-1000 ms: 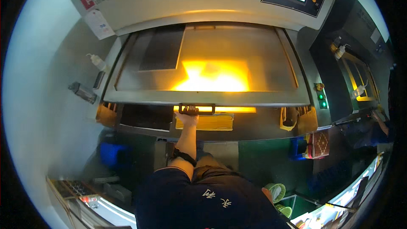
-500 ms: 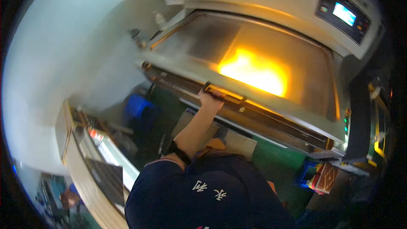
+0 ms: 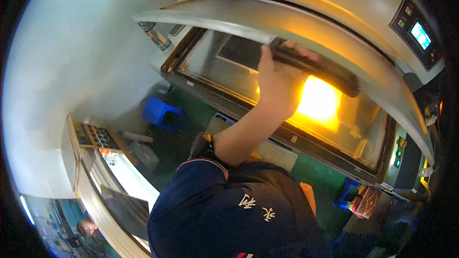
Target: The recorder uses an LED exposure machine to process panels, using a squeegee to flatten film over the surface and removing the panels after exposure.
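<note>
A wide lid on a large machine is tilted up along its front edge. My left hand is wrapped round the dark handle on that edge, and is blurred by motion. Under the lid, a glass bed shows in a dark frame, with a dark rectangular sheet at its left part. Strong yellow light glows from the bed, just right of my left wrist. Low at my right side, only a small part of my right hand or forearm shows, and its fingers cannot be made out.
A control panel with a lit screen is at the far right. A bottle stands by the machine's left end. On the floor are a blue stool and a blue crate. Another person is at the far lower left.
My left hand has moved up and to the right with the handle. The lid, lying down before, is now raised, uncovering the lit bed.
</note>
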`<action>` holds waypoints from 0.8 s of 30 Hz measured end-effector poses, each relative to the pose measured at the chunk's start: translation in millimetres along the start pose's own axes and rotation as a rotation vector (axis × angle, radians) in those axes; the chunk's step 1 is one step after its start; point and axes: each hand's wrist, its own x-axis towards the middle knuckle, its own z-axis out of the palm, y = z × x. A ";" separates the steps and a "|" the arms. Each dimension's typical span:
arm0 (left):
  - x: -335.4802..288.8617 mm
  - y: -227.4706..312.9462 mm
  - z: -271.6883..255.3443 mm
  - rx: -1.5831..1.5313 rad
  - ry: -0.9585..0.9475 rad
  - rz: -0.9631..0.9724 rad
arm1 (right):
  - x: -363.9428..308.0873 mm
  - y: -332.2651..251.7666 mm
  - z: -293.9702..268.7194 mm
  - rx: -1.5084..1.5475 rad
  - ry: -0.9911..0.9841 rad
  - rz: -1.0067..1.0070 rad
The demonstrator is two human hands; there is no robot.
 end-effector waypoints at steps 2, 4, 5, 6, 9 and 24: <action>19.5 19.6 -11.4 0.036 0.005 -0.075 | 18.3 -54.3 12.6 0.090 0.016 -0.042; 45.5 55.3 -26.9 0.480 -0.255 -0.381 | 28.7 -163.2 27.2 0.208 -0.085 0.063; 72.4 93.8 -31.7 0.939 -0.764 -0.513 | 40.9 -216.2 42.2 0.148 -0.091 -0.053; 97.3 119.2 -44.6 0.903 -0.798 -0.534 | 48.3 -266.3 52.6 0.092 -0.063 -0.167; 181.7 185.7 -187.2 1.287 -0.666 -0.676 | 107.3 -372.9 85.5 0.038 -0.150 -0.258; 92.0 321.5 -374.1 2.692 -0.570 -0.290 | 296.6 -513.0 137.5 -0.360 0.664 0.132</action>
